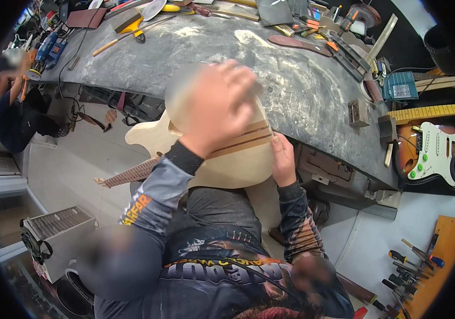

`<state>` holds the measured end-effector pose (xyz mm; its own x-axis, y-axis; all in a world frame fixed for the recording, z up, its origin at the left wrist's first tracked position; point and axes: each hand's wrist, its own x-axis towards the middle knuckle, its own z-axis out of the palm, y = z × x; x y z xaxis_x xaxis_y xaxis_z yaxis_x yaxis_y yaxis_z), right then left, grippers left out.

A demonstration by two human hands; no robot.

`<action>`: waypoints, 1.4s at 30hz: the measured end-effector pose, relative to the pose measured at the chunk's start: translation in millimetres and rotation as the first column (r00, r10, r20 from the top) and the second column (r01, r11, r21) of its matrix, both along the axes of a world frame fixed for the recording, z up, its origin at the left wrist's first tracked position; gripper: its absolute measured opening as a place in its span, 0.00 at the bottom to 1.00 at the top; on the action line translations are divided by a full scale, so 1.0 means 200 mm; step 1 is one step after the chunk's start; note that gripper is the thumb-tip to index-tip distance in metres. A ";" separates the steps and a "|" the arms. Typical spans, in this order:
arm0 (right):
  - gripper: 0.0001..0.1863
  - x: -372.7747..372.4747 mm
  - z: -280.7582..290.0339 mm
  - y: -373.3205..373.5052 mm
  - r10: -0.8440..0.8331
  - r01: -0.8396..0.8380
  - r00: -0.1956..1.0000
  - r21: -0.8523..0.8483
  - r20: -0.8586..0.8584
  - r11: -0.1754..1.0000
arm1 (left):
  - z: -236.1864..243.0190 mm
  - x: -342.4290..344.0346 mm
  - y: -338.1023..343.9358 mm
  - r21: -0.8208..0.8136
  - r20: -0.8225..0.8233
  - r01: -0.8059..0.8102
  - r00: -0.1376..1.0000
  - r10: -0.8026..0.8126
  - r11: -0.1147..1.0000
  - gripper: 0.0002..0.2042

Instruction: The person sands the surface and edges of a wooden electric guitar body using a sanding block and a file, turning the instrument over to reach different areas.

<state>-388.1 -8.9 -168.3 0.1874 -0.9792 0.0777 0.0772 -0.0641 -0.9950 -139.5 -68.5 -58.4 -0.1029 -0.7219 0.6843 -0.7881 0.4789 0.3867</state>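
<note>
A pale wooden guitar body [243, 167] with darker stripes and a fretted neck [134, 173] rests across my lap, its neck pointing down to the left. My left hand [219, 101] is over the upper part of the body. It is blurred, so its finger positions and anything beneath them are unclear. My right hand [283, 157] grips the body's right edge, thumb up along the rim.
A dusty dark workbench [318, 101] holds brushes, a blue power tool [49, 53], clamps and a small block [359, 112]. At right lies a sunburst guitar [424, 151] above a tool rack [408, 268]. Another person [12, 111] sits at far left. A case [57, 239] stands lower left.
</note>
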 end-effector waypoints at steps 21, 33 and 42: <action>0.28 -0.01 0.00 0.01 -0.022 0.021 0.998 0.027 0.062 0.999 | 0.07 0.13 -0.13 0.116 0.388 0.457 0.797 -0.464 0.882 0.33; 0.26 0.00 -0.01 0.02 -0.075 0.075 0.997 0.003 0.028 0.997 | 0.05 0.07 -0.09 0.086 0.307 0.469 0.827 -0.471 0.879 0.31; 0.26 0.04 0.04 0.00 -0.029 0.029 0.999 -0.016 0.016 0.999 | -0.02 0.00 0.01 0.158 0.298 0.582 0.742 -0.601 0.798 0.37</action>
<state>-379.9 -8.1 -160.5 0.1578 -0.9828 0.0962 0.0909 -0.0825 -0.9924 -138.9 -67.1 -63.0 -0.7238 -0.4756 0.4999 -0.4346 0.8770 0.2051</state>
